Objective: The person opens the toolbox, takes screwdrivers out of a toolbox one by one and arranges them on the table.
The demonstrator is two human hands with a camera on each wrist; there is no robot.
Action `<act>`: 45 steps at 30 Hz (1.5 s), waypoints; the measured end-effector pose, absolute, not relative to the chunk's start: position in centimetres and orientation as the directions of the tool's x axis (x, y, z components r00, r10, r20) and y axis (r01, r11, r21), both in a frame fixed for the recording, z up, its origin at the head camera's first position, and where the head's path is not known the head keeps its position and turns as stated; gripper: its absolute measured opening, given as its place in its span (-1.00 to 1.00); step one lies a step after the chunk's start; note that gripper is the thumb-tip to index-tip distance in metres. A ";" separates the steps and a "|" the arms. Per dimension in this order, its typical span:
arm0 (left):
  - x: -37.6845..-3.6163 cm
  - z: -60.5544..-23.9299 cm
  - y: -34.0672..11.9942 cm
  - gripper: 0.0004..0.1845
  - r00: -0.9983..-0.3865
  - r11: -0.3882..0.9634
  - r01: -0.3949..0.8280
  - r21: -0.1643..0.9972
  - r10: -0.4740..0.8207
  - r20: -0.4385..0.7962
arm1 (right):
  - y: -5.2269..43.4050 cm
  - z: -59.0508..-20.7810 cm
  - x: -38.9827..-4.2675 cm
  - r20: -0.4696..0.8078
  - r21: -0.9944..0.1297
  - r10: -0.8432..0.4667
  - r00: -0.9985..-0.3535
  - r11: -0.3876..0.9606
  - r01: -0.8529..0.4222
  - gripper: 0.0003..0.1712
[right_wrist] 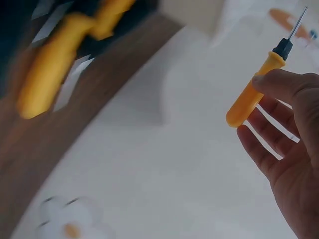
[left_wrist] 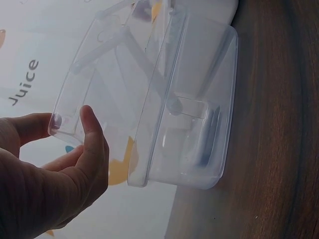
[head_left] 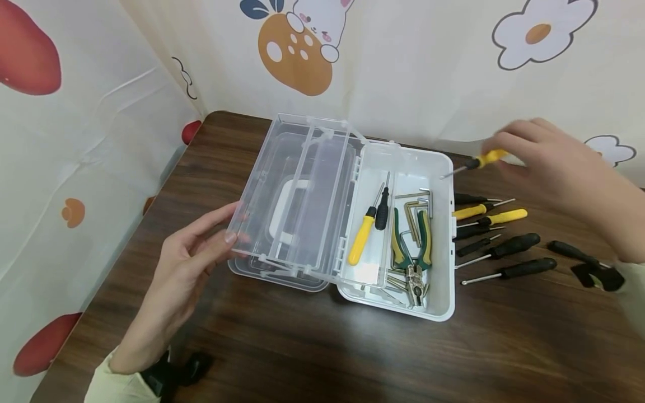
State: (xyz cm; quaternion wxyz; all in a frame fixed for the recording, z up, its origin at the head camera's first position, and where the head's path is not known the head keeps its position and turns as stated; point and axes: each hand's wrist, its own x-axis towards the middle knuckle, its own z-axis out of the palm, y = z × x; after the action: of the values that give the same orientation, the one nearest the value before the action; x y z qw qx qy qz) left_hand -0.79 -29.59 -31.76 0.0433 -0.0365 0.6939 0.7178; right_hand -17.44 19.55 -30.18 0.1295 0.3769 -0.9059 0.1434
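My left hand (head_left: 186, 268) pinches the near left corner of a clear plastic tray (head_left: 247, 204), which tilts over the toolbox's clear lid. The white toolbox (head_left: 447, 280) stands open to its right. My right hand (head_left: 549, 162) holds a yellow-handled screwdriver (right_wrist: 249, 97) between thumb and fingers, above the box's far right corner, its tip towards the box. In the box lie another yellow screwdriver (head_left: 361, 238), a black screwdriver (head_left: 382, 212), green-handled pliers (head_left: 425, 240) and several hex keys (head_left: 413, 224), partly seen through the tray.
Right of the box, several black and yellow screwdrivers (head_left: 519, 245) lie on the dark wooden table (head_left: 282, 347). One black screwdriver (head_left: 571, 250) lies further right beside a small dark object (head_left: 599, 277). A patterned white curtain (head_left: 423, 73) hangs behind and at the left.
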 end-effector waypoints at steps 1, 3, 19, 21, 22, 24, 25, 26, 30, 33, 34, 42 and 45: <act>-0.8 -31.7 -29.6 -0.52 -0.993 -0.030 -0.114 0.993 0.011 -0.114 | 20.6 -30.7 -17.1 0.317 -0.175 -0.626 -0.713 0.700 -0.693 -0.48; -0.8 -31.7 -29.6 -0.52 -0.993 -0.024 -0.118 0.993 0.010 -0.118 | 22.4 -31.9 -16.4 0.271 -0.181 -0.602 -0.751 0.734 -0.655 -0.45; -0.9 -31.8 -29.6 -0.52 -0.992 -0.036 -0.128 0.991 0.003 -0.128 | 26.9 -38.1 -13.3 0.185 -0.128 -0.623 -0.760 0.752 -0.647 -0.38; -0.9 -31.8 -29.6 -0.52 -0.991 -0.035 -0.130 0.991 0.003 -0.130 | 26.8 -38.0 -13.3 0.175 -0.123 -0.627 -0.759 0.751 -0.649 -0.39; -0.9 -31.8 -29.6 -0.51 -0.991 -0.034 -0.132 0.991 0.002 -0.132 | 26.8 -37.9 -13.3 0.173 -0.116 -0.634 -0.754 0.747 -0.655 -0.39; -0.9 -31.8 -29.6 -0.51 -0.991 -0.032 -0.135 0.990 0.003 -0.135 | 26.9 -37.9 -13.3 0.175 -0.111 -0.649 -0.740 0.734 -0.670 -0.40; -0.8 -31.8 -29.6 -0.51 -0.991 -0.031 -0.136 0.990 0.003 -0.136 | 26.9 -37.9 -13.4 0.170 -0.104 -0.653 -0.738 0.733 -0.672 -0.42; -0.8 -31.8 -29.6 -0.51 -0.991 -0.030 -0.137 0.990 0.004 -0.137 | 26.9 -38.0 -13.4 0.168 -0.101 -0.660 -0.733 0.728 -0.678 -0.43; -0.9 -31.7 -29.6 -0.51 -0.991 -0.033 -0.137 0.990 0.008 -0.137 | 26.8 -38.1 -13.6 0.156 -0.095 -0.670 -0.726 0.721 -0.686 -0.50; -0.9 -31.7 -29.6 -0.51 -0.991 -0.036 -0.136 0.990 0.015 -0.135 | 26.5 -37.9 -13.6 0.173 -0.114 -0.678 -0.715 0.707 -0.698 -0.50; -1.0 -31.7 -29.6 -0.51 -0.991 -0.038 -0.134 0.990 0.016 -0.134 | 26.1 -37.7 -13.6 0.184 -0.123 -0.678 -0.711 0.702 -0.701 -0.47; -0.9 -31.7 -29.6 -0.52 -0.992 -0.047 -0.128 0.991 0.012 -0.127 | 19.5 -33.3 -13.8 0.374 -0.186 -0.764 -0.526 0.494 -0.849 -0.27; -0.9 -31.7 -29.5 -0.52 -0.993 -0.045 -0.122 0.992 0.010 -0.122 | 16.5 -31.6 -13.5 0.425 -0.153 -0.802 -0.419 0.393 -0.907 -0.33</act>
State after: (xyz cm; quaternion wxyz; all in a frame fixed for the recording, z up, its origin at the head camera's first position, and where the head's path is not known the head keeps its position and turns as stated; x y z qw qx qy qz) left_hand -0.85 -29.49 -31.72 0.0456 -0.0408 0.6894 0.7218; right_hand -13.52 16.45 -31.60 0.1427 0.5195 -0.8223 0.1834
